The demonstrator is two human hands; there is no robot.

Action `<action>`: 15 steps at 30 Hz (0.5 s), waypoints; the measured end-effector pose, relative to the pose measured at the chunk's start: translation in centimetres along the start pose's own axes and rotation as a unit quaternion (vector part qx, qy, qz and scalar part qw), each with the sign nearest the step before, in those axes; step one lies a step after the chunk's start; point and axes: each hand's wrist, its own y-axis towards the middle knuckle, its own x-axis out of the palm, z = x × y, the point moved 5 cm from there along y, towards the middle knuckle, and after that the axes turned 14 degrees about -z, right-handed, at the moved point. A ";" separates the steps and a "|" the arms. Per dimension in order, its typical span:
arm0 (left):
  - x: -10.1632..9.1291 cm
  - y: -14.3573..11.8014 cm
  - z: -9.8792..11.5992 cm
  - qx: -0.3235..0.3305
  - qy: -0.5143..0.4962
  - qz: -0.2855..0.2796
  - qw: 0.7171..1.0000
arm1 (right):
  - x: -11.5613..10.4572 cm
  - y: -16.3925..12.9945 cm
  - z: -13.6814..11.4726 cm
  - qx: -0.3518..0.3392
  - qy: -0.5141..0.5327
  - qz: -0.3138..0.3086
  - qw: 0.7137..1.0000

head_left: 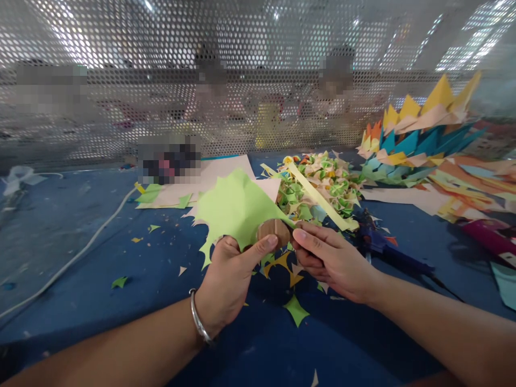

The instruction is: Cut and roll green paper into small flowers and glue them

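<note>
1. Your left hand (228,277) grips the green paper sheet (236,207) — thumb pressed on the small round wooden piece (273,233).
2. Your right hand (332,260) pinches that wooden piece from the other side.
3. Both are held just above the blue table (80,258) — the pile of folded paper bits (322,188) lies close behind, the blue glue gun (382,244) to the right.

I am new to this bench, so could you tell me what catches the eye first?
Both hands, left hand and right hand, meet mid-picture on a small wooden piece with a jagged green paper sheet. Behind lies a heap of paper scraps; far right, a stack of coloured paper.
</note>
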 end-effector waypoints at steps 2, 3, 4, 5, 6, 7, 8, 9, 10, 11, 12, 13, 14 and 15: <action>-0.1 0.1 -0.1 0.005 0.007 -0.016 1.000 | -0.1 0.1 0.0 -0.001 -0.004 0.002 1.000; -0.1 0.1 -0.1 0.006 0.009 -0.021 1.000 | -0.1 0.1 0.0 0.000 -0.006 0.002 1.000; -0.1 0.1 -0.1 0.006 0.012 -0.023 1.000 | -0.1 0.1 0.0 0.000 -0.007 0.003 1.000; -0.1 0.0 -0.1 0.004 0.014 -0.022 1.000 | -0.1 0.1 0.0 0.002 -0.007 0.004 1.000; -0.1 0.0 0.0 0.001 0.014 -0.019 1.000 | -0.1 0.1 0.0 0.003 -0.008 0.005 1.000; 0.0 0.0 0.0 0.000 0.013 -0.017 1.000 | -0.1 0.1 0.0 0.004 -0.009 0.005 1.000; 0.0 0.0 0.0 -0.001 0.015 -0.018 1.000 | -0.1 0.1 0.0 0.005 -0.010 0.005 1.000; 0.0 0.0 0.0 0.000 0.019 -0.020 1.000 | -0.2 0.1 0.0 0.005 -0.012 0.005 1.000; 0.0 0.0 0.1 0.002 0.024 -0.024 0.999 | -0.2 0.0 -0.1 0.005 -0.014 0.004 1.000; 0.0 0.1 0.1 0.006 0.031 -0.026 0.999 | -0.2 0.0 -0.1 0.006 -0.015 0.002 1.000; 0.0 0.1 0.1 0.009 0.036 -0.028 0.999 | -0.2 0.0 -0.1 0.008 -0.017 0.001 1.000; -0.1 0.2 0.1 0.011 0.039 -0.031 0.999 | -0.3 0.0 -0.1 0.012 -0.017 0.000 1.000; -0.2 0.2 0.1 0.013 0.037 -0.034 0.999 | -0.3 -0.1 -0.2 0.015 -0.018 -0.002 1.000; -0.2 0.2 0.0 0.013 0.034 -0.037 0.999 | -0.3 -0.1 -0.2 0.017 -0.019 -0.004 1.000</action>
